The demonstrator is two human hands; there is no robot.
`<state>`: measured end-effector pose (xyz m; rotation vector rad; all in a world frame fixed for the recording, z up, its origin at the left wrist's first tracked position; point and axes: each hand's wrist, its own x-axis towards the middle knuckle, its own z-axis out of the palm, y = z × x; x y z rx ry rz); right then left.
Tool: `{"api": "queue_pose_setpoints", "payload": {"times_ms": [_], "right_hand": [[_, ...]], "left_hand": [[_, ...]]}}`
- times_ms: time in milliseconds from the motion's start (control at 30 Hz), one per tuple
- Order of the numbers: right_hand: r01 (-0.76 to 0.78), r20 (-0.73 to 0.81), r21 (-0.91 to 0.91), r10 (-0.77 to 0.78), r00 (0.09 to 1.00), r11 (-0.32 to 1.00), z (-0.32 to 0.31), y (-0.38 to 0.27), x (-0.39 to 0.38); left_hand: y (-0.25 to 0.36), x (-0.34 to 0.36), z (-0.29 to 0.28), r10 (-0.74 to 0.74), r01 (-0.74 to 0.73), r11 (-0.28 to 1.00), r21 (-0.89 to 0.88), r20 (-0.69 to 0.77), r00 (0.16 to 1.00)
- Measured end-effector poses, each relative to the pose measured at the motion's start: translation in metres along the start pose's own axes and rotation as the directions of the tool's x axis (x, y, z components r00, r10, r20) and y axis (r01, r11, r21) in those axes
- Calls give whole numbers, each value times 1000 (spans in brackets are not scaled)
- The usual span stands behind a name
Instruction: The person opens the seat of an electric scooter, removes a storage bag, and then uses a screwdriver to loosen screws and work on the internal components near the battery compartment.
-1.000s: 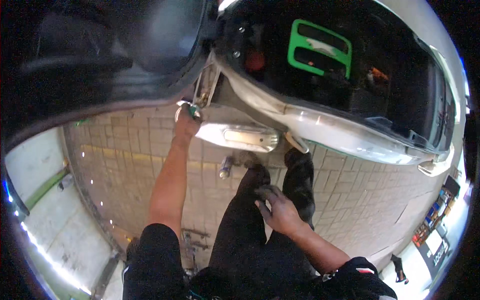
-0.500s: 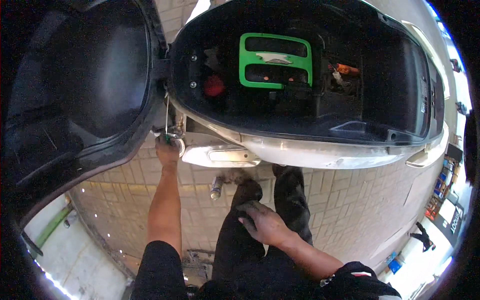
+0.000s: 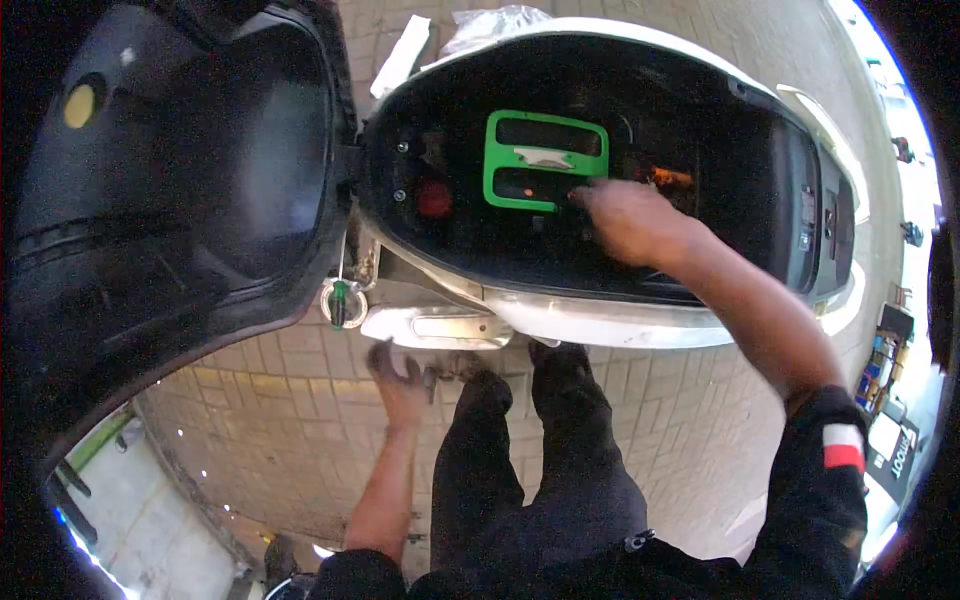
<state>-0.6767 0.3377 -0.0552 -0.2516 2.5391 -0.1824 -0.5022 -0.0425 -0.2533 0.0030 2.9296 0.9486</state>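
Note:
My right hand reaches into the open black under-seat compartment of a white scooter. Its fingertips are at the lower right of a green two-slot frame inside; shadow and blur hide whether they grip anything. Below the scooter's side, my left hand is open, its fingers apart and nothing seen in them. It hovers beside a small can, partly covered by the hand. A screwdriver with a green handle stands by the hinge, across a pale metal ring, with no hand on it.
The raised black seat fills the left side. An orange part lies in the compartment, right of the green frame. Clear plastic and a white strip are beyond the scooter. Brick paving surrounds my legs.
My left hand has let go of the screwdriver and drawn back right and nearer me. My right hand has risen from my knee into the compartment. The view has shifted slightly.

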Motion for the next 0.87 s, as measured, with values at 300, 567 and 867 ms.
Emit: {"api": "queue_pose_setpoints", "payload": {"times_ms": [300,567,867], "right_hand": [[95,-26,-296,-107,994,950,49,1,34],[143,295,27,-144,944,989,5,-8,12],[83,115,455,-151,982,887,-105,49,-23]], "left_hand": [[152,9,-68,-22,-46,937,-347,-190,981],[258,201,-50,101,-33,877,-479,117,988],[339,286,54,-227,-354,838,414,856,465]]}}
